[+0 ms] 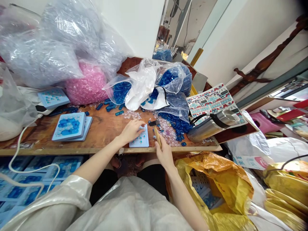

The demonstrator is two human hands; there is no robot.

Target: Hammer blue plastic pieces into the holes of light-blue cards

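- One light-blue pegged board (144,141) lay flat near the wooden table's (101,130) front edge; keeping it flat and steady mattered.
- The small hammer (158,137), tilted beside it, seemed best kept controlled, its head clear of fingertips and loose pale rings (169,134).
- The left hand (131,131) reached palm-down over the board, fingers curled; whether they pinched anything, I couldn't tell.
- The right hand (165,154) wrapped the handle, forearm angled inward.

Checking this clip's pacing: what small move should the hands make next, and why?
Probably ease the hammer left over the pale-blue panel: the right hand grips its handle, its head shows just past the panel's right edge, and the left hand is at the panel.
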